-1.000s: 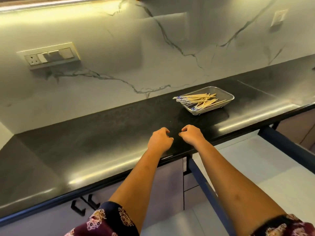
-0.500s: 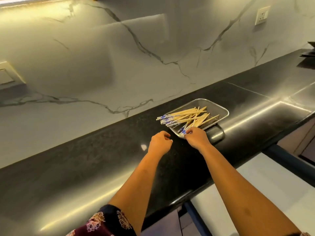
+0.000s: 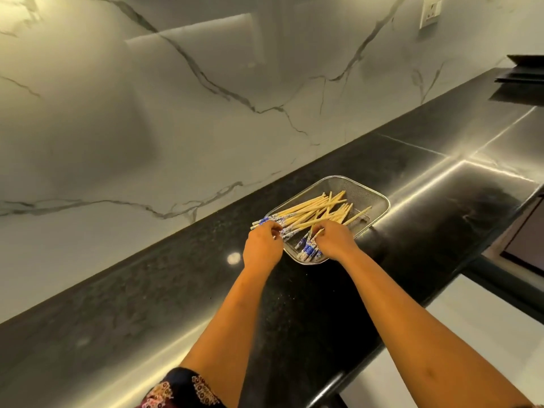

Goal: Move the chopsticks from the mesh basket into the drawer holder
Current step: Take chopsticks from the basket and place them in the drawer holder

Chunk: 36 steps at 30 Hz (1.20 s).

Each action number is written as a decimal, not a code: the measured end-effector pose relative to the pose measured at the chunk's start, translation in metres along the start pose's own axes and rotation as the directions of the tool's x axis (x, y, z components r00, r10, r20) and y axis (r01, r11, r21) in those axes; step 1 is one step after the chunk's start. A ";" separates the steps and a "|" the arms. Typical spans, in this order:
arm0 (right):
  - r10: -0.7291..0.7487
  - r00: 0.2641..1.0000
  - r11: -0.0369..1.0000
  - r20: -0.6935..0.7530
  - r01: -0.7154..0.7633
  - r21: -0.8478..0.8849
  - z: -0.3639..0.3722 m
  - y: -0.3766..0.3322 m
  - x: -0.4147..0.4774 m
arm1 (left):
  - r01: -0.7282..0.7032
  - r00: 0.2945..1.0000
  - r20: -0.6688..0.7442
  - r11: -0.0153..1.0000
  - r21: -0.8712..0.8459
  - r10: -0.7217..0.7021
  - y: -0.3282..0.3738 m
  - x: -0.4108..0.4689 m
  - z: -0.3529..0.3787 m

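Note:
A shallow metal mesh basket [image 3: 369, 191] sits on the black countertop [image 3: 147, 290]. Several pale wooden chopsticks [image 3: 316, 206] with blue-and-white patterned ends lie piled in it, some ends sticking out over the left rim. My left hand [image 3: 262, 245] is at the basket's left end, its curled fingers on the patterned ends there. My right hand [image 3: 334, 240] reaches into the near side of the basket, with curled fingers over another bunch of chopsticks. The drawer holder is not in view.
A marble-look wall with a socket [image 3: 430, 11] rises behind the counter. A dark flat object [image 3: 524, 73] lies at the counter's far right. Below the counter edge on the right is pale floor and a dark cabinet part [image 3: 521, 245].
Both hands moved forward from the counter's front edge to the basket. The left hand has reached the chopstick ends, and the right hand has gone further in. The view came closer.

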State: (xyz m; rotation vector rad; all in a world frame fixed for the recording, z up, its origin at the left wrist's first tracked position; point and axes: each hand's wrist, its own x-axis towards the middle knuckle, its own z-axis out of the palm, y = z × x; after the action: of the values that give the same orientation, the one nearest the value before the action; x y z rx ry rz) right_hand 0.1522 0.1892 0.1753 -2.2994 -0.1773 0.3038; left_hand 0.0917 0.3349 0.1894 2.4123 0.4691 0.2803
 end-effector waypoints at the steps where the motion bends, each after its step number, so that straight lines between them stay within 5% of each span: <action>1: 0.004 1.000 1.000 0.006 -0.004 -0.007 0.002 -0.002 0.005 | -0.014 1.000 0.006 1.000 0.003 0.014 -0.001 0.007 0.001; 6: 0.031 0.997 0.998 0.078 -0.034 0.045 0.018 -0.012 0.033 | -0.045 0.998 0.043 0.998 0.046 0.043 -0.002 0.041 0.005; 9: 0.113 0.990 0.968 0.083 -0.128 0.218 0.028 -0.016 0.048 | -0.065 0.994 0.094 0.992 0.104 0.055 -0.004 0.057 0.009; 15: 0.241 0.962 0.784 0.129 -0.271 0.559 0.043 -0.017 0.067 | -0.097 0.984 0.169 0.973 0.209 0.062 -0.006 0.077 0.018; 20: 0.284 0.950 0.674 0.127 -0.292 0.679 0.049 -0.019 0.074 | -0.134 0.965 0.257 0.950 0.282 0.059 -0.004 0.080 0.029; 25: 0.309 0.940 0.611 0.143 -0.312 0.728 0.041 -0.013 0.077 | -0.090 0.911 0.411 0.988 0.127 0.030 -0.003 0.084 0.034; 31: 0.337 0.906 0.404 0.255 -0.384 0.831 0.002 -0.009 0.077 | 0.131 0.937 0.342 0.979 -0.157 -0.071 -0.004 0.095 0.034; 36: 0.401 0.893 0.602 0.203 -0.424 0.676 -0.019 0.001 0.081 | 0.270 0.887 0.443 0.927 -0.259 -0.134 0.010 0.088 0.050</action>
State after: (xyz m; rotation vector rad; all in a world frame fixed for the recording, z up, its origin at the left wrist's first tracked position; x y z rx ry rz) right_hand 0.2355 0.1932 0.1744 -1.5198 0.4193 0.5384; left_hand 0.1901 0.3350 0.1645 2.0102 0.4378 -0.2413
